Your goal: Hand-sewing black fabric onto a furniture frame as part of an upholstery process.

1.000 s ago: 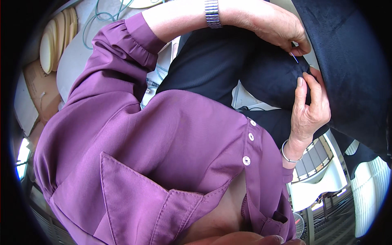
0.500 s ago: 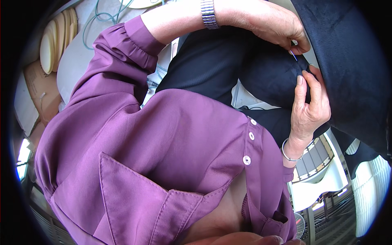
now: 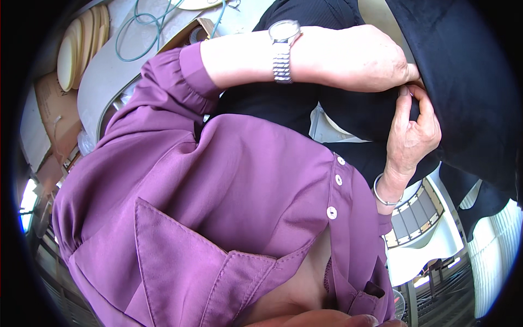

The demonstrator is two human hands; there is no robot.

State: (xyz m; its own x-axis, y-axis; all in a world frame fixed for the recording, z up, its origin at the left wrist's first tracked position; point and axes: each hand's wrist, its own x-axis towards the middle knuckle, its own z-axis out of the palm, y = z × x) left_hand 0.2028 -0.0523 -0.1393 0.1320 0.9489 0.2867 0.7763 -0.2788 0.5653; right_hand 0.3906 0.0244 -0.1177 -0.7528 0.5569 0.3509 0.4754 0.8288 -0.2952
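My left hand (image 3: 376, 61), with a metal-band watch on the wrist, is bent over at the edge of the dark cloth. Its fingers are curled and mostly hidden behind the hand, so what they hold does not show. Just below, my right hand (image 3: 409, 131), with a bracelet, pinches thumb and forefinger together on the black fabric (image 3: 463, 98). The two hands' fingertips nearly meet. Part of this fabric hangs in a large sheet at the right, and dark cloth also covers my lap.
A white chair (image 3: 436, 245) with a slatted, patterned seat stands at the lower right. Rounded, pale boards (image 3: 76, 52) are stacked at the upper left, above a cardboard box (image 3: 57, 111). Green tubing (image 3: 136, 57) lies looped on a grey surface.
My left forearm has moved down and its wrist has turned, showing the watch face. The thin pale needle seen in its pinch earlier is now out of sight. My right hand has barely moved.
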